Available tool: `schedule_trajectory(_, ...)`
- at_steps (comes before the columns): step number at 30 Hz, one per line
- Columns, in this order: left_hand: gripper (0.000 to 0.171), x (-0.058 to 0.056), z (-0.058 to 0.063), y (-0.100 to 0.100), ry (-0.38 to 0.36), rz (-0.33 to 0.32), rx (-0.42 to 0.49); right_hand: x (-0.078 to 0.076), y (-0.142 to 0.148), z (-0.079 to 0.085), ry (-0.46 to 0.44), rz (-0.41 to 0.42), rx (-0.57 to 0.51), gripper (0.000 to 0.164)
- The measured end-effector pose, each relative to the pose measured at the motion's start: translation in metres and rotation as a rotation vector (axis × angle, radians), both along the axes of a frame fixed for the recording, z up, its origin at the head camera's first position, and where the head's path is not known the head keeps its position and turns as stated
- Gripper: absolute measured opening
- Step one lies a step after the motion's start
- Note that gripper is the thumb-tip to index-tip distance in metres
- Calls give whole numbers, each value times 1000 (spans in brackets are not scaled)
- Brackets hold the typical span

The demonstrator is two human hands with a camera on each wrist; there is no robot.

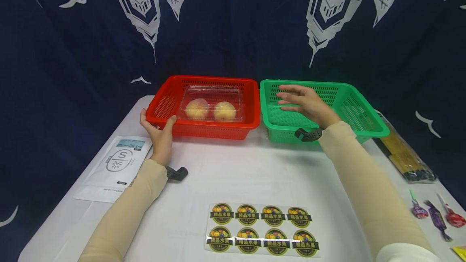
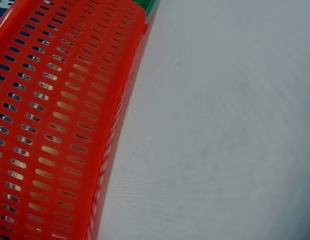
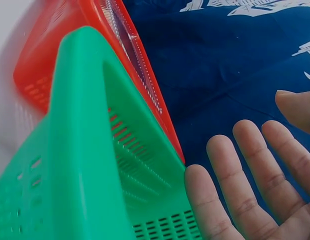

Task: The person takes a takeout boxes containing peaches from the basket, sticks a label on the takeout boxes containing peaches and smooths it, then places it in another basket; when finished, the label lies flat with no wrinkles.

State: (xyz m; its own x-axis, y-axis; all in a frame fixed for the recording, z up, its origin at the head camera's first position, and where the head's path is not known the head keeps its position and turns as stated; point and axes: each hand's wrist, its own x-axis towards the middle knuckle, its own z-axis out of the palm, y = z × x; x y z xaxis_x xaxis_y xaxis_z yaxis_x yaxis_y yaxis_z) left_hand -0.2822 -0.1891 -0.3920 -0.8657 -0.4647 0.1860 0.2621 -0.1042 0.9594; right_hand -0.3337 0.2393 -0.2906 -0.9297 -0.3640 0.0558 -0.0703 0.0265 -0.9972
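Observation:
A red plastic basket (image 1: 209, 130) stands at the back left of the table, its slotted wall filling one side of the left wrist view. In it lies a clear plastic box (image 1: 233, 92) with two peaches (image 1: 197, 109). My left hand (image 1: 162, 138) grips the front left corner of this basket, thumb at the rim and fingers round the side. Beside it stands a green plastic basket (image 1: 291, 136). Above that one my right hand (image 1: 306, 102) is held with fingers spread and straight, holding nothing; the right wrist view shows the fingers (image 3: 252, 185) apart.
A white packet (image 1: 120, 165) lies at the left. Near the front edge is a sheet of round fruit stickers (image 1: 262, 229). Along the right lie a clear-wrapped brown pack (image 1: 407, 153), lollipops (image 1: 455, 218) and a purple-wrapped candy (image 1: 438, 219). A dark blue patterned cloth (image 1: 233, 43) hangs behind.

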Motion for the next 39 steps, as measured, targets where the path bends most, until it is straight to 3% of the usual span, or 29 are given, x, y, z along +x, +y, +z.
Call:
schedule_trajectory(19, 95, -5, -2, -4, 19, 0, -27, -24, -53, -3, -35, -7, 63, 54)
schedule_trajectory(32, 96, -4, -3, -4, 47, -25, -11, -36, -89, -2, -74, -80, -26, 56)
schedule_trajectory(39, 96, -5, -5, -5, 27, -21, -19, -39, -116, 0, -78, -128, -61, 58)
